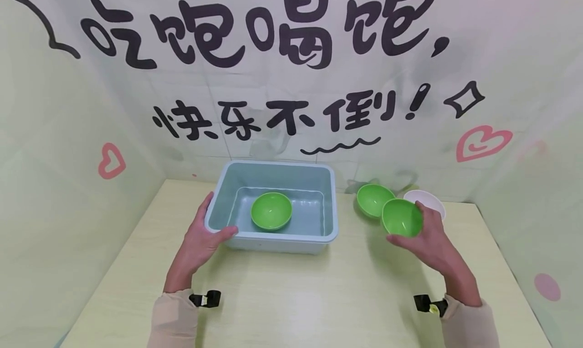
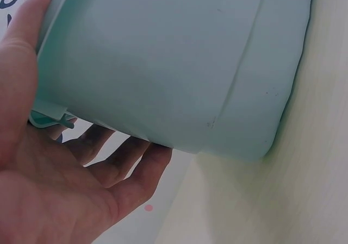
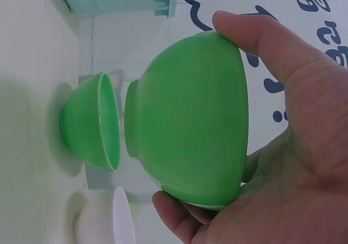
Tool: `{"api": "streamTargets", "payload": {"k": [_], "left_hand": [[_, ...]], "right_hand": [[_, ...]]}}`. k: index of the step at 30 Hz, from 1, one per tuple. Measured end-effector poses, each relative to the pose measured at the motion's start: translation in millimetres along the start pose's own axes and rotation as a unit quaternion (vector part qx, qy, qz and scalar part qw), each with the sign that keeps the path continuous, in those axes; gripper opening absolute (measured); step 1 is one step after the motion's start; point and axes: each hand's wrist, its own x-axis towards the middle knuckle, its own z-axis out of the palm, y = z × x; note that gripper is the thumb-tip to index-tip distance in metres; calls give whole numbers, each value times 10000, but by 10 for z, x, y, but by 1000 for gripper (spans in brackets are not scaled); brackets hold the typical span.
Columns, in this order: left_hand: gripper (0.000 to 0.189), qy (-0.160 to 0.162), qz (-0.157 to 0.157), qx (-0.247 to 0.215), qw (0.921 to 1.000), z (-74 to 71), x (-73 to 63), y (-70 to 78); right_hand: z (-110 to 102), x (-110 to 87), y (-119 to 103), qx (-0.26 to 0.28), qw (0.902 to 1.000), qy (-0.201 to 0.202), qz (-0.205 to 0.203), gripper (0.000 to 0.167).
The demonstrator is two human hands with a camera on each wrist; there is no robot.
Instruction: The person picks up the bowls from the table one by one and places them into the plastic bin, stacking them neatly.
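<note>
My right hand (image 1: 430,239) grips a green bowl (image 1: 402,218) by its rim, thumb on one side and fingers on the other. In the right wrist view this held bowl (image 3: 190,119) is raised off the table. Another green bowl (image 1: 374,200) stands on the table just behind it, beside a white bowl (image 1: 425,201) partly hidden by my hand. My left hand (image 1: 202,242) holds the light blue plastic tub (image 1: 278,244) at its near left corner. Its thumb lies over the rim, and in the left wrist view the fingers (image 2: 147,170) reach along the outside wall. A third green bowl (image 1: 271,211) sits upright inside the tub.
The pale wooden table (image 1: 291,297) reaches back to a white wall sheet (image 1: 282,85) printed with large black characters. Pale side sheets with pink hearts hang at left and right. The tub's far side stands close to the back sheet.
</note>
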Motion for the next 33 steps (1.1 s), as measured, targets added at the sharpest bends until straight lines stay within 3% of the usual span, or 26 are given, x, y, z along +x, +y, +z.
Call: {"api": "streamTargets", "payload": {"k": [33], "left_hand": [[110, -21, -28, -121, 9999, 8, -5, -2]], "right_hand": [[31, 194, -539, 226, 9995, -35, -197, 112]]}}
